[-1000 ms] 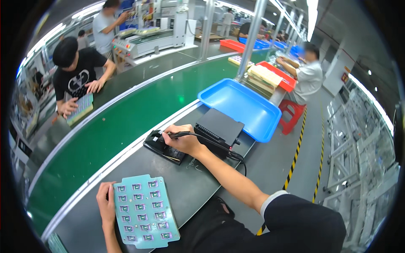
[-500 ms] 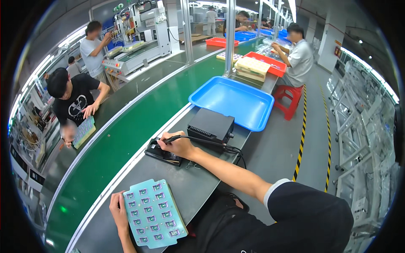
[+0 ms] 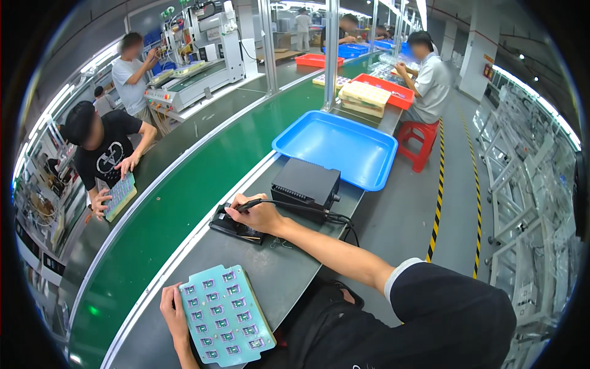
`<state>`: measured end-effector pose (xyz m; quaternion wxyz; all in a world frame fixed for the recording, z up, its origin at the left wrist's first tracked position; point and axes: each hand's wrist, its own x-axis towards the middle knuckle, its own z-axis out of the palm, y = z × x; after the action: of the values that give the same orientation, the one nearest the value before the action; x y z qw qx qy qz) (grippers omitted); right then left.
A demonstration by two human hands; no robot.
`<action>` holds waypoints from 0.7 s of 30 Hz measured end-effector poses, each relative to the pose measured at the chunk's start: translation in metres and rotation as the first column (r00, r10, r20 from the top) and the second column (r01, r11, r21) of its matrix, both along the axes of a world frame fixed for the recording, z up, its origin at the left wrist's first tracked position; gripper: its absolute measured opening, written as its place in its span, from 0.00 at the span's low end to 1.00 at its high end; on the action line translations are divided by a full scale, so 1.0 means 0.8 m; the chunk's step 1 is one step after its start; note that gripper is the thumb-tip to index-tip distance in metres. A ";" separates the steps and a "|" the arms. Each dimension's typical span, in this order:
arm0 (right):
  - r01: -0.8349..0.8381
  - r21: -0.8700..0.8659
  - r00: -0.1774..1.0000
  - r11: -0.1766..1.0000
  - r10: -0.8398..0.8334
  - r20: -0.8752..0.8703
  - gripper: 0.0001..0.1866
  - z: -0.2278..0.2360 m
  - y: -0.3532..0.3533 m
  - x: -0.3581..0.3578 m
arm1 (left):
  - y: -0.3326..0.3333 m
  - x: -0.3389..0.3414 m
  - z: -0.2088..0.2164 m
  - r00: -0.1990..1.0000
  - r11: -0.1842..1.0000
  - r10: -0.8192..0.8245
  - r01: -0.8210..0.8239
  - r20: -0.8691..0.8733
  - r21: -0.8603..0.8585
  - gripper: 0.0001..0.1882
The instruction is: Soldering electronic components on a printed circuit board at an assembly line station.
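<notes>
My right hand (image 3: 258,215) is closed round the dark handle of a soldering iron (image 3: 249,204), held over a black iron stand (image 3: 226,229) on the bench. The iron's tip is hidden behind the fingers and the stand. A cable runs from the handle back past a black soldering station box (image 3: 305,183). At the near end of the bench lies a light-blue fixture plate (image 3: 222,310) set with rows of several small purple-and-green circuit boards. My left hand (image 3: 173,312) grips its left edge, thumb at the upper corner and the other fingers partly hidden.
A blue tray (image 3: 344,147) stands beyond the station box. A green conveyor belt (image 3: 184,178) runs along the bench's left. Across it a person (image 3: 104,147) handles a similar plate. Farther off, another person sits on a red stool (image 3: 418,144) near stacked cream trays (image 3: 364,98).
My view has shifted slightly; both hands keep their holds on the iron and the plate. Across the belt, the person's hand has moved onto their plate.
</notes>
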<state>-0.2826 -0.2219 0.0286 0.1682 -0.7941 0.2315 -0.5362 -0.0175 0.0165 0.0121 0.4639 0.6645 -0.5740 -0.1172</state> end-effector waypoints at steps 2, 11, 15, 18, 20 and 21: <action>0.008 0.002 1.000 1.000 -0.008 -0.005 0.12 -0.001 0.001 -0.005 | 0.002 -0.007 0.001 1.000 1.000 -0.004 0.004 -0.005 -0.011 0.12; 0.151 0.198 0.960 0.968 -0.096 -0.265 0.32 -0.017 0.032 -0.017 | 0.009 0.004 -0.002 0.998 1.000 0.016 -0.016 0.057 -0.004 0.12; -0.010 0.482 0.999 0.876 0.026 -0.027 0.18 -0.014 0.098 -0.054 | -0.017 0.004 -0.001 1.000 0.998 -0.012 0.014 0.022 -0.068 0.12; -0.147 0.335 0.967 0.931 0.207 -0.151 0.17 -0.012 0.130 -0.044 | -0.015 0.016 0.004 0.999 0.998 -0.029 0.030 0.026 -0.054 0.13; -0.252 0.277 0.932 0.927 0.309 -0.187 0.17 -0.009 0.145 -0.018 | -0.004 0.023 -0.004 1.000 0.999 -0.022 0.022 -0.008 -0.040 0.13; -0.318 0.224 0.916 0.921 0.359 -0.180 0.16 -0.005 0.144 -0.002 | 0.000 0.024 -0.009 1.000 0.999 -0.018 0.018 -0.010 -0.046 0.14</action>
<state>-0.2839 -0.1064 0.0247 0.3075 -0.8564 0.1571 -0.3839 0.0014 0.0169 0.0049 0.4810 0.6479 -0.5800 -0.1118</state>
